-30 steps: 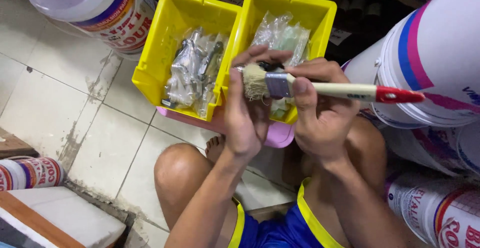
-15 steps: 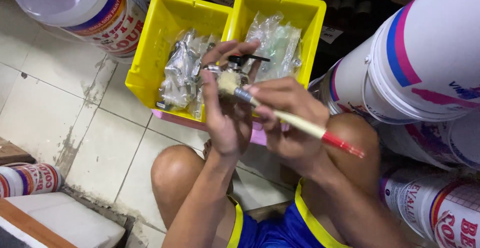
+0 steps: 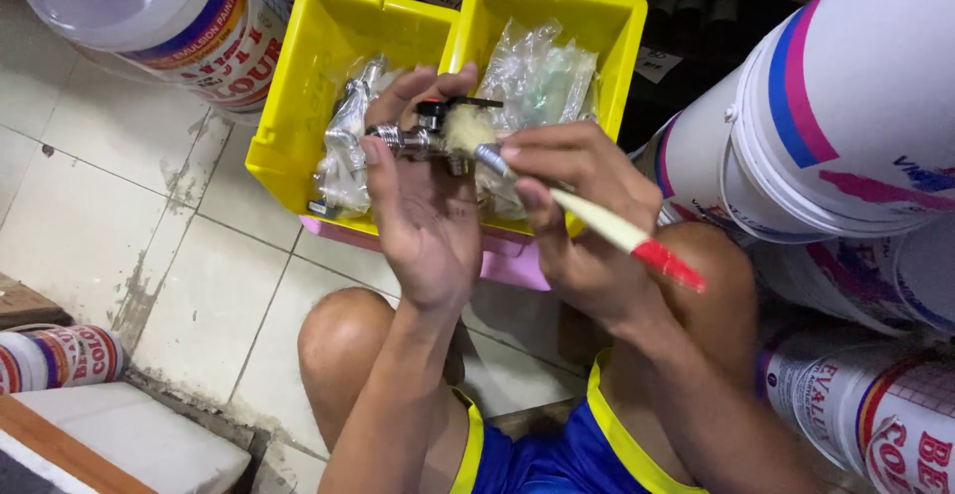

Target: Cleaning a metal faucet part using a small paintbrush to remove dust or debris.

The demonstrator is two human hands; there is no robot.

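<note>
Below, worn tile floor (image 3: pixel 149 225). Left hand (image 3: pixel 423 210) grips a metal tap (image 3: pixel 413 139), probably chromed; right hand (image 3: pixel 577 215) pinches a brush (image 3: pixel 557 196), bristles at fingertips.

Two bins stand side by side on the floor (image 3: pixel 119 176) ahead of the person's knees, touching each other. The left bin (image 3: pixel 298 86) holds bagged metal fittings (image 3: pixel 343 156); the right bin (image 3: pixel 597 26) holds more bags (image 3: pixel 542 76). Both bins rest on a flat tray (image 3: pixel 517 260) that sticks out beneath their near edge. Above the bins, the left hand (image 3: pixel 423 205) holds a tap (image 3: pixel 418 136), and the right hand (image 3: pixel 577 205), just to its right, holds a brush (image 3: pixel 597 220) whose bristles touch the tap. A large bucket (image 3: pixel 169 16) stands left of the bins, and more buckets (image 3: pixel 826 116) are stacked on the right. A small can (image 3: pixel 60 355) lies at the near left.
</note>
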